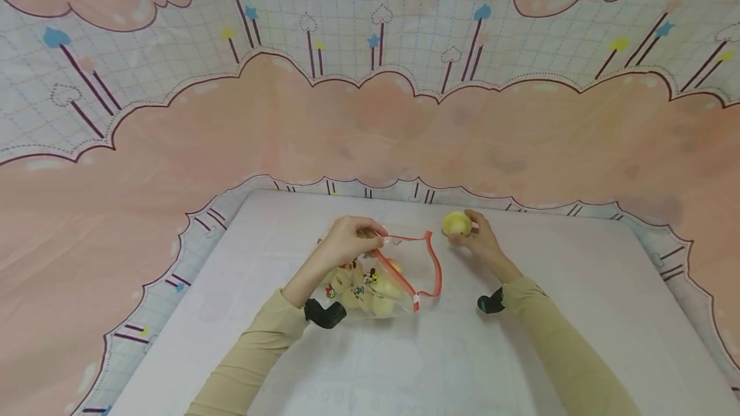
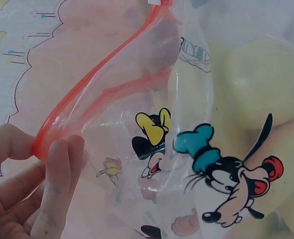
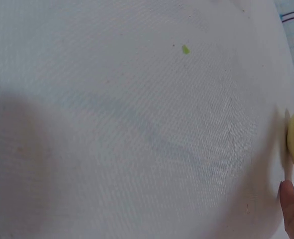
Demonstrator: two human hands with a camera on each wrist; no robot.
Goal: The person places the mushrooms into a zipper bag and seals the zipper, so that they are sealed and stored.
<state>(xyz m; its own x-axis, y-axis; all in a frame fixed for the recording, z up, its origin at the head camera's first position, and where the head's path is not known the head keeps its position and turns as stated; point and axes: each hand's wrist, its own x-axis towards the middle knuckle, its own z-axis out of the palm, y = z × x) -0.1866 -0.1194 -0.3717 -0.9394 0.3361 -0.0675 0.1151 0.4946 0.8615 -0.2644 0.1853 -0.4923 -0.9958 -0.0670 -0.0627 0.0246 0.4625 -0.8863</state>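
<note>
My left hand (image 1: 349, 236) pinches the red zip edge (image 2: 62, 112) of a clear zip bag (image 1: 424, 265) printed with cartoon characters. The bag's mouth gapes toward the right, its red rim spread into a loop. Inside lie several pale yellow round fruits (image 2: 266, 82), seen through the plastic. To the right of the bag mouth, my right hand (image 1: 481, 236) grips one yellow round fruit (image 1: 455, 224) between thumb and fingers. Only part of this fruit and a few fingertips (image 3: 291, 206) show at the right edge of the right wrist view.
The bag lies on a white-covered table (image 1: 405, 364). Behind the table hangs a peach and white patterned cloth (image 1: 370, 127). A black band end (image 1: 325, 313) sticks out at the left wrist, another black piece (image 1: 490, 302) at the right. A small green speck (image 3: 185, 49) marks the table cover.
</note>
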